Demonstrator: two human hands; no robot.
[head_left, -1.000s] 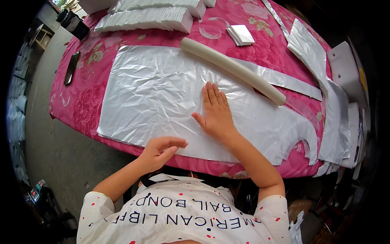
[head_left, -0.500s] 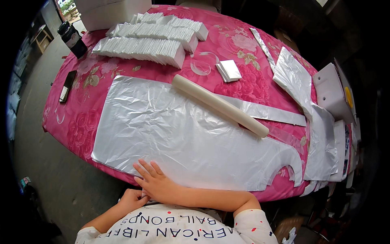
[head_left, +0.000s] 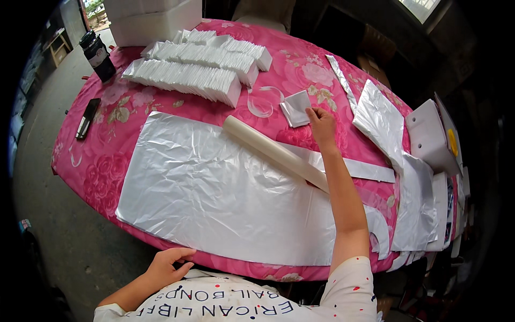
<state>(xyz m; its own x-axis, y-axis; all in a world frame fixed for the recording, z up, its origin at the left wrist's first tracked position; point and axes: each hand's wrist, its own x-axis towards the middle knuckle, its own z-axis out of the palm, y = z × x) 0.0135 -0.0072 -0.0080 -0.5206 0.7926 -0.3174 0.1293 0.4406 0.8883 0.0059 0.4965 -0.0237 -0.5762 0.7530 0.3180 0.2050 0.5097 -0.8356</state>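
Note:
My right hand (head_left: 323, 126) reaches far over the table, its fingertips pinched on the corner of a folded white plastic square (head_left: 296, 105). That square lies on or against a small pile of like folded pieces; the layers are hard to tell apart. My left hand (head_left: 169, 265) rests by the near table edge, thumb and index finger apart, with nothing in it. Between the hands lies a wide stack of thin, shiny white plastic sheets (head_left: 182, 172), creased, with a curved cut-out at its right end. A cream-coloured roll or tube (head_left: 268, 147) rests slantwise on it, partly behind my right forearm.
Rows of folded white packets (head_left: 182, 78) stand at the back left, before a white box (head_left: 155, 27). A black bottle (head_left: 98, 56) and a phone (head_left: 88, 119) sit on the left. Loose plastic sheets (head_left: 378, 115) and a white bin (head_left: 429, 129) line the right side.
My right hand has left the near edge and stretched forward to the small pile, with a folded plastic square in its fingers. My left hand has opened. The view has shifted slightly.

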